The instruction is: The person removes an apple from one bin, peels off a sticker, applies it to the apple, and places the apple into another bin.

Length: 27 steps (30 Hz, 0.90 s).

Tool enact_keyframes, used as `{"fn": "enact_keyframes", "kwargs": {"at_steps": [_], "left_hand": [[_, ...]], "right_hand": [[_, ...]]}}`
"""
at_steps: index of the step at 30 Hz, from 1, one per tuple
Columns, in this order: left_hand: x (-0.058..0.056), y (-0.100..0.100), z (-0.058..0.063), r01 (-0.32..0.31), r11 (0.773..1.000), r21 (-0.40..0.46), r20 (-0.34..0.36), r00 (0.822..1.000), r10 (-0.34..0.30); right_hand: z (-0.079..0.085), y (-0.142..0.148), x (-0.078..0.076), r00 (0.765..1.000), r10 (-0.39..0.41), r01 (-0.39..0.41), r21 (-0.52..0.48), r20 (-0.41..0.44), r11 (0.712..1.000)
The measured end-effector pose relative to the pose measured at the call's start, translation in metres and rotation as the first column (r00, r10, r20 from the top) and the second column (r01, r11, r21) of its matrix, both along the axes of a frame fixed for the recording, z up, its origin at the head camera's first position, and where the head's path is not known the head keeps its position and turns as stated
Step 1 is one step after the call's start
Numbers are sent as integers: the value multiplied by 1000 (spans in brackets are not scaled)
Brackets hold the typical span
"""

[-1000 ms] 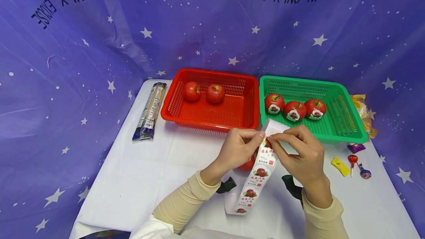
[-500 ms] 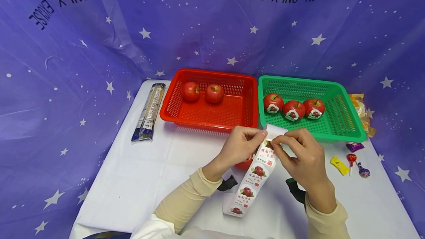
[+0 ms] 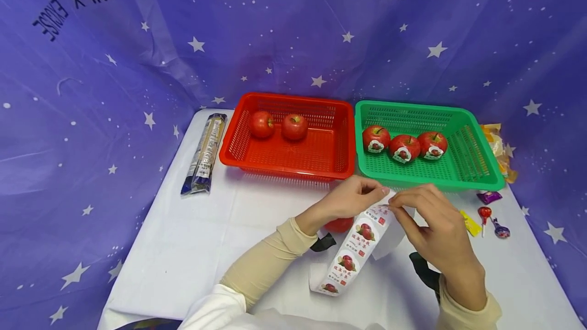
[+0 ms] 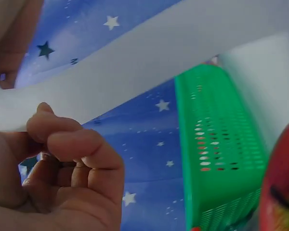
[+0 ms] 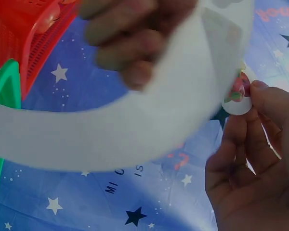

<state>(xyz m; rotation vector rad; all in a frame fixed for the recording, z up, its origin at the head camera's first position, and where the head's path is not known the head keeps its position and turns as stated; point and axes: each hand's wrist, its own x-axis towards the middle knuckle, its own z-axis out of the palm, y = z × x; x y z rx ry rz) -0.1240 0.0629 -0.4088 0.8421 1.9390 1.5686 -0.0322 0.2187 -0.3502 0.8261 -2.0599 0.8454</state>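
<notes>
In the head view my left hand (image 3: 350,198) pinches a strip of apple stickers (image 3: 355,251) near its upper part. The strip slants down toward the table's front and curls at its lower end. My right hand (image 3: 433,228) is close beside it. In the right wrist view, thumb and fingers pinch a round apple sticker (image 5: 240,91) at the strip's edge; whether it is fully off the backing I cannot tell. White backing (image 4: 135,65) crosses the left wrist view above my left hand. A red apple (image 3: 339,225) sits on the table, partly hidden behind hand and strip.
A red basket (image 3: 293,168) holds two apples. Beside it, a green basket (image 3: 468,180) holds three stickered apples. Left lies a long package (image 3: 205,154). Sweets, including a red lollipop (image 3: 484,213) and a purple candy (image 3: 489,197), lie right, near an orange packet (image 3: 497,152).
Both hands have shifted to the right, the right one also lower. The strip's top, earlier looped above the hands, now bends down behind at the right. The apples in the baskets stay put.
</notes>
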Motion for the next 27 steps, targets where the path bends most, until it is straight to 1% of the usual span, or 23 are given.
{"fn": "enact_keyframes", "kwargs": {"at_steps": [2, 3, 4, 6, 9, 12, 14, 17, 19, 21, 22, 24, 25, 27], "left_hand": [[0, 5, -6, 15, 999, -37, -8, 1000, -15], [0, 8, -8, 12, 998, -63, -25, 1000, -13], [0, 10, -10, 10, 996, -86, -45, 999, -14], [0, 15, -14, 2, 990, -141, -116, 993, -19], [0, 21, -19, -24, 974, -227, -231, 973, -30], [0, 27, -22, -35, 956, -290, -306, 950, -58], [0, 33, -23, -37, 940, -340, -354, 931, -91], [-1, 42, -24, -34, 909, -415, -434, 886, -165], [-1, 48, -27, -34, 890, -455, -489, 844, -218], [1, 53, -32, -48, 875, -482, -537, 805, -252], [3, 55, -35, -50, 868, -494, -537, 803, -259], [6, 59, -39, -49, 860, -508, -515, 817, -258], [8, 61, -41, -48, 857, -513, -493, 834, -249], [10, 64, -42, -32, 860, -510, -439, 869, -228]], "right_hand": [[2, 1, 3, 999, 23, -22, -22, 23, 1000], [3, 1, 4, 999, 34, -33, -37, 31, 999], [4, 2, 5, 998, 45, -43, -55, 33, 998], [6, 2, 7, 998, 64, -61, -93, 27, 994], [9, 2, 8, 996, 89, -86, -143, 13, 986], [9, 4, 6, 996, 87, -82, -166, 26, 983], [7, 7, 4, 996, 65, -55, -166, 55, 985], [2, 12, 1, 994, 20, -3, -155, 107, 988], [-2, 14, 0, 991, 9, 12, -156, 135, 988], [-6, 16, -1, 988, 3, 21, -154, 156, 988], [-7, 17, -1, 987, 4, 21, -158, 161, 987], [-9, 18, 0, 986, 5, 23, -164, 168, 986], [-10, 19, 0, 986, 4, 24, -166, 168, 986], [-11, 20, -1, 986, 1, 27, -168, 165, 985]]}}
